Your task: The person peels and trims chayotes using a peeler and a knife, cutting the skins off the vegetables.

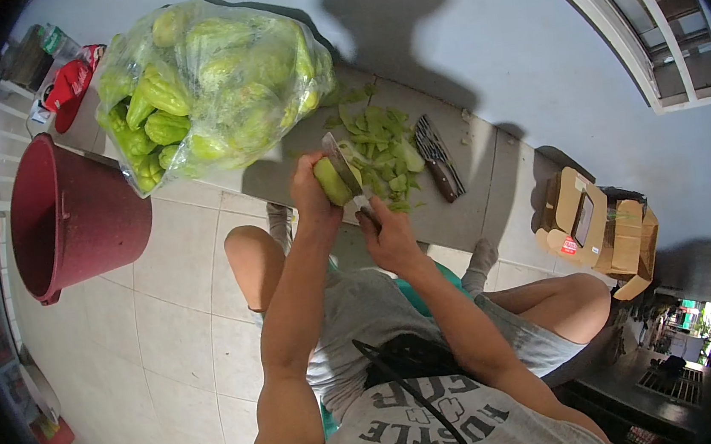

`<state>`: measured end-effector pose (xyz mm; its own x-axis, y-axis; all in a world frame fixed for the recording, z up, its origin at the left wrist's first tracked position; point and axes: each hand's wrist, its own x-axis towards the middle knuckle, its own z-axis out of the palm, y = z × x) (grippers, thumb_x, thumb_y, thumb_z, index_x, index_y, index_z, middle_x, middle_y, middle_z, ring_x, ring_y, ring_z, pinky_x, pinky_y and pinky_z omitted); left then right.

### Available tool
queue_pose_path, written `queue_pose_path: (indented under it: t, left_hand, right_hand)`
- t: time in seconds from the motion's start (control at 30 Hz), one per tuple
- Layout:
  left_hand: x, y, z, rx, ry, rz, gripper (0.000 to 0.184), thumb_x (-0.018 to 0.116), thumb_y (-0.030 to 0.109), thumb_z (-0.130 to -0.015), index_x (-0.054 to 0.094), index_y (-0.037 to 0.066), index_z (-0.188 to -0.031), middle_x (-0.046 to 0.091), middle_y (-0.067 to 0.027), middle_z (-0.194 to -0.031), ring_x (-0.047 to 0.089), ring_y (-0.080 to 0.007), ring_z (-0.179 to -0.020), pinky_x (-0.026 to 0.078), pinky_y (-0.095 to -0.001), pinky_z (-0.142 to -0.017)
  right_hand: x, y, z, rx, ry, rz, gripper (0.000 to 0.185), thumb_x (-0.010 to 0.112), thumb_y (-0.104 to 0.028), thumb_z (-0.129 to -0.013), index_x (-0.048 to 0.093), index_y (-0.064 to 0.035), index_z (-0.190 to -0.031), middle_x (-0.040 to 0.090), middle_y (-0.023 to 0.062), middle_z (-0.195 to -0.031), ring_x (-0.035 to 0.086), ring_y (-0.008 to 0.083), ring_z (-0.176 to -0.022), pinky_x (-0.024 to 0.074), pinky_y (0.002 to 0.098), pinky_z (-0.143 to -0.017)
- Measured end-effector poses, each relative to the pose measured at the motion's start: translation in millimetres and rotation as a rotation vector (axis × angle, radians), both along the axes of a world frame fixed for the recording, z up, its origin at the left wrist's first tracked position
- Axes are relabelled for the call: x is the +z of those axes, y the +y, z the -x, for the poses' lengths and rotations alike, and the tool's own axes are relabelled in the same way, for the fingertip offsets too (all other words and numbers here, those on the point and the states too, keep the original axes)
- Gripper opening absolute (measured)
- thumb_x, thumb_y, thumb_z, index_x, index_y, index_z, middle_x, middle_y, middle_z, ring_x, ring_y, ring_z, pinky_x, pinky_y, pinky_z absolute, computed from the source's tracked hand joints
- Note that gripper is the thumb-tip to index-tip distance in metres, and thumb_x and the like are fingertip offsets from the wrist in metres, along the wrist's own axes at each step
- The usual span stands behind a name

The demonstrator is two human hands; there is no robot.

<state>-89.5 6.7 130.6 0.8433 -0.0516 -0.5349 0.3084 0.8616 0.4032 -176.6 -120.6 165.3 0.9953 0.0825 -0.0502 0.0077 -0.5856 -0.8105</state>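
"Gripping what, that left hand?"

"A pale green vegetable point(332, 187). The left hand point(310, 194) curls round it, while the right hand point(391, 237) is closed on the handle of a knife point(337, 162). The blade lies against the vegetable's right side; how deep it bites, I cannot tell."

"And where is the vegetable exactly?"

"Held up near the front edge of the low tiled ledge point(482, 182)."

"Anything crowding the hands?"

"Quite a bit. A loose heap of green peelings point(381, 144) spreads just beyond them, from near the back edge towards the front one. Right beside the heap lies a second knife point(443, 172), with a patterned blade and a brown handle pointing to the front edge."

"What about the left?"

"A big clear plastic bag point(265, 85), bulging with more green vegetables, takes up the left part of the ledge, up against the wall point(520, 61). A dark red bucket point(111, 213) stands on the floor point(166, 300) off the front edge there, and past the bag sits a red cap point(69, 89)."

"And the other end?"

"Open cardboard boxes point(578, 219) near the ledge's right end, well apart from the hands. The person's feet flank the work, one each side, by the front edge."
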Motion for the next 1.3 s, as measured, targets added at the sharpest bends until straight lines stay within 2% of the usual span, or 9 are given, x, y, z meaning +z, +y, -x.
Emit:
queue_pose_path:
  t: [0.27, 0.43, 0.53, 0.77, 0.87, 1.03, 1.17, 1.27, 1.3]
  left_hand:
    - [-1.4, -4.6, -0.5, 0.002, 0.072, 0.035, 0.016, 0.054, 0.02, -0.086, 0.057, 0.006, -0.092, 0.058, -0.0073, -0.083, 0.061, -0.0226, -0.075, 0.053, -0.0378, -0.068]
    - [22.7, -4.0, 1.1, -0.029, 0.152, 0.055, 0.017, 0.054, 0.022, -0.086, 0.058, 0.006, -0.092, 0.06, -0.0082, -0.086, 0.062, -0.0233, -0.075, 0.054, -0.0393, -0.068]
    - [-15.4, -4.1, -1.8, 0.06, -0.016, -0.098, 0.02, 0.055, 0.023, -0.085, 0.059, 0.005, -0.093, 0.061, -0.0094, -0.088, 0.063, -0.024, -0.075, 0.054, -0.0393, -0.068]
    - [1.0, -6.0, -1.1, -0.022, 0.119, 0.05, 0.022, 0.053, 0.025, -0.087, 0.058, 0.004, -0.094, 0.06, -0.0125, -0.083, 0.063, -0.0305, -0.075, 0.055, -0.0442, -0.07]
    - [-20.8, -6.5, 0.2, 0.076, -0.056, -0.213, 0.023, 0.052, 0.026, -0.087, 0.058, 0.004, -0.093, 0.062, -0.0133, -0.086, 0.064, -0.0318, -0.076, 0.055, -0.0443, -0.072]
    - [6.8, 14.7, -1.5, -0.206, -0.158, 0.08, 0.039, 0.054, 0.032, -0.087, 0.06, -0.001, -0.108, 0.066, -0.017, -0.098, 0.066, -0.0315, -0.085, 0.054, -0.0433, -0.08]
    - [-7.0, 35.3, -6.1, -0.588, -0.552, -0.034, 0.066, 0.055, 0.049, -0.087, 0.054, -0.007, -0.123, 0.062, -0.0234, -0.115, 0.063, -0.032, -0.107, 0.051, -0.0451, -0.092]
    - [11.2, 23.4, 3.0, -0.462, -0.61, 0.199, 0.075, 0.051, 0.055, -0.087, 0.049, -0.008, -0.128, 0.06, -0.0247, -0.12, 0.062, -0.034, -0.109, 0.052, -0.045, -0.091]
    - [35.4, 22.5, 4.1, -0.473, -0.594, 0.324, 0.057, 0.067, 0.039, -0.084, 0.057, -0.004, -0.119, 0.063, -0.0157, -0.114, 0.063, -0.0279, -0.107, 0.053, -0.039, -0.089]
  right_hand:
    - [-2.7, 1.3, 0.4, -0.013, -0.102, -0.037, 0.014, 0.055, -0.009, -0.093, 0.053, 0.004, -0.098, 0.058, 0.0239, -0.068, 0.057, 0.0392, -0.056, 0.0422, 0.0393, -0.052]
    - [-2.5, -0.1, -2.1, 0.02, -0.023, 0.078, 0.028, 0.056, -0.011, -0.093, 0.054, 0.0088, -0.113, 0.062, 0.0275, -0.076, 0.062, 0.0407, -0.064, 0.0459, 0.0403, -0.056]
    - [-9.9, -1.6, -2.2, 0.027, 0.009, 0.008, 0.036, 0.056, -0.01, -0.092, 0.051, 0.0112, -0.12, 0.063, 0.0295, -0.082, 0.064, 0.0425, -0.068, 0.0482, 0.0427, -0.06]
    - [9.6, -3.0, -7.2, 0.08, 0.083, 0.12, 0.035, 0.055, -0.011, -0.093, 0.051, 0.01, -0.121, 0.064, 0.0306, -0.084, 0.063, 0.047, -0.076, 0.0493, 0.0451, -0.066]
    - [0.3, -4.4, -3.9, 0.003, 0.123, -0.016, 0.032, 0.054, -0.014, -0.093, 0.053, 0.0072, -0.117, 0.063, 0.0295, -0.083, 0.064, 0.0446, -0.075, 0.0469, 0.0463, -0.066]
    - [50.0, -20.3, -9.7, 0.076, 0.27, 0.043, 0.026, 0.055, -0.019, -0.095, 0.057, 0.0055, -0.105, 0.061, 0.0155, -0.072, 0.055, 0.0208, -0.064, 0.0428, 0.0362, -0.061]
    - [80.8, -42.7, -20.0, 0.181, 0.353, -0.044, 0.028, 0.058, -0.022, -0.095, 0.058, 0.0049, -0.102, 0.057, 0.0081, -0.069, 0.049, 0.0155, -0.061, 0.0409, 0.0329, -0.058]
    - [86.7, -45.6, -18.4, 0.193, 0.418, -0.052, 0.029, 0.06, -0.024, -0.094, 0.058, 0.004, -0.099, 0.055, 0.0043, -0.067, 0.048, 0.0132, -0.062, 0.0398, 0.0331, -0.058]
    - [85.3, -45.9, -18.6, 0.154, 0.472, -0.018, 0.03, 0.061, -0.026, -0.093, 0.058, 0.0026, -0.102, 0.058, 0.0104, -0.07, 0.049, 0.0181, -0.061, 0.0411, 0.0357, -0.059]
